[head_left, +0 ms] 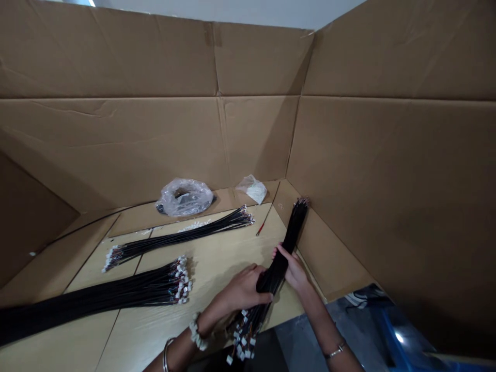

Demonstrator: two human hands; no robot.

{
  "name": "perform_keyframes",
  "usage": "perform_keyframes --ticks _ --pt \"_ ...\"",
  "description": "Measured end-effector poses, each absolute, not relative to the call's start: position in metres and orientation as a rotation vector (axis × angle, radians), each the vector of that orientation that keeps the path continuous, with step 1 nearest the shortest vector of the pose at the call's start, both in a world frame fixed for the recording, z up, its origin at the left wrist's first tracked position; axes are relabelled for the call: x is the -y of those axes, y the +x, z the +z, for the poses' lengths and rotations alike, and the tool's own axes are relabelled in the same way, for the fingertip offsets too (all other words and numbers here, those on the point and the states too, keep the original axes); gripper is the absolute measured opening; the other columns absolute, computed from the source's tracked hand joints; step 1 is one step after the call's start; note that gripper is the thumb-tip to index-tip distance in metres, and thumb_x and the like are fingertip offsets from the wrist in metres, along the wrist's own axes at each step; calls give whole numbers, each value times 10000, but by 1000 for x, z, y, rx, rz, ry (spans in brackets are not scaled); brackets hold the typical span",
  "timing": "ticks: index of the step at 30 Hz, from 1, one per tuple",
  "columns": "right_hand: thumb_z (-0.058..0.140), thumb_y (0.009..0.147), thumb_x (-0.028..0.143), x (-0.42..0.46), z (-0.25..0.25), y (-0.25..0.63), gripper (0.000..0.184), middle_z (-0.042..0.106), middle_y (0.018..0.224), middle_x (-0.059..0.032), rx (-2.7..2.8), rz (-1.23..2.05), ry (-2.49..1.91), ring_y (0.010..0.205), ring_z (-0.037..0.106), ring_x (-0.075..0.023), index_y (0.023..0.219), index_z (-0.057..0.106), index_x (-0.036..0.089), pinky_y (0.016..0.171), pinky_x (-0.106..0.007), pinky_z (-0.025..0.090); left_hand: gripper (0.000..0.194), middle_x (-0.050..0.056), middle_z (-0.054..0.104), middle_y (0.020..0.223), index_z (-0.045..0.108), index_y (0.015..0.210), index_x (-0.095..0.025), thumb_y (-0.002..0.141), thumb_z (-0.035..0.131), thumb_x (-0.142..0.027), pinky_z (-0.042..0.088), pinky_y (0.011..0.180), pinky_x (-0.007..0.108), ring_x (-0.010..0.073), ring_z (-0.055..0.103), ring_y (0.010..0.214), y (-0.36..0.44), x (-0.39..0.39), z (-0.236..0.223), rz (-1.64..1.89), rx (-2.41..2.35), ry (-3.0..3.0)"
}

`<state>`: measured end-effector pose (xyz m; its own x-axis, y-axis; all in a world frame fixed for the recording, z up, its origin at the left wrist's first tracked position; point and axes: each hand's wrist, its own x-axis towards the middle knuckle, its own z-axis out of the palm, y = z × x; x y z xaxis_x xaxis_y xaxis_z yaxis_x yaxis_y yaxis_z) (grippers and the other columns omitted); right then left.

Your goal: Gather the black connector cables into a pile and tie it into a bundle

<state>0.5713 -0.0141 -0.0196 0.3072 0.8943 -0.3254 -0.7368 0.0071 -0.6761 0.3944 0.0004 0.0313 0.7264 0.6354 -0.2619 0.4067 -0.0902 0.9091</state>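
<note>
Black cable bundle (277,268) runs through both curled hands, left (246,289) gripping below right (292,266); another bundle (182,235) lies beyond.

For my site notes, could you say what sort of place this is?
Probably a cable-assembly workbench: black cable bundles with white connectors, a pale wooden tabletop, brown cardboard walls.

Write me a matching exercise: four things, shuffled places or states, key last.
1. Held cable bundle
2. Larger bag
3. Smaller bag
4. Lower-left cable bundle

A. Ring-shaped, clear plastic
B. Runs out of frame
C. In left hand and right hand
D. White contents, near rear cardboard corner

1-C, 2-A, 3-D, 4-B
</note>
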Motion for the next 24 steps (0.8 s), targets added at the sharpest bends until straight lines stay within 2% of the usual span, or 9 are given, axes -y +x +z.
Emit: perform_keyframes --ticks 3,7,12,15,17,21,24 --pt "926 502 279 13 -22 570 285 665 605 29 224 1287 -914 554 596 -123 657 692 228 541 -231 516 364 89 626 1034 604 981 -205 658 709 -335 386 920 376 290 534 1027 414 -5 36 366 -940 1933" --pt "905 524 316 12 -28 571 261 701 672 16 220 1263 -921 617 629 -156 650 690 236 609 -270 533 202 49 621 858 558 829 -200 741 649 -358 423 820 357 229 561 848 443 -24 23 398 -915 1889" --pt "850 561 327 11 -30 574 262 710 697 -11 222 1348 -881 667 653 -183 730 696 200 655 -299 526 328 -34 531 625 507 678 -198 735 672 -476 415 603 279 142 514 610 446 -52 3 361 -739 1721" --pt "807 544 248 12 -28 573 230 715 698 -8 256 1356 -853 670 651 -186 741 698 200 675 -310 525 433 -48 504 593 518 685 -189 698 683 -588 372 505 252 105 464 507 436 -59 -4 366 -664 1611" --pt "783 544 225 13 -26 571 179 719 699 -14 304 1344 -863 655 643 -180 699 698 197 664 -301 518 467 -38 530 644 512 696 -187 660 718 -604 377 501 238 92 471 523 431 -60 -6 416 -638 1544" --pt "796 566 253 14 -25 567 173 706 665 -12 373 1347 -888 588 613 -173 698 701 193 605 -304 496 436 -36 564 720 504 837 -203 666 747 -521 408 500 221 87 495 542 426 -57 -11 513 -631 1428" --pt "831 562 255 14 -27 567 233 714 686 -7 396 1299 -902 633 634 -175 744 697 197 658 -304 500 370 -48 560 719 508 917 -209 740 681 -484 327 422 199 59 417 450 426 -56 -14 548 -644 1383"
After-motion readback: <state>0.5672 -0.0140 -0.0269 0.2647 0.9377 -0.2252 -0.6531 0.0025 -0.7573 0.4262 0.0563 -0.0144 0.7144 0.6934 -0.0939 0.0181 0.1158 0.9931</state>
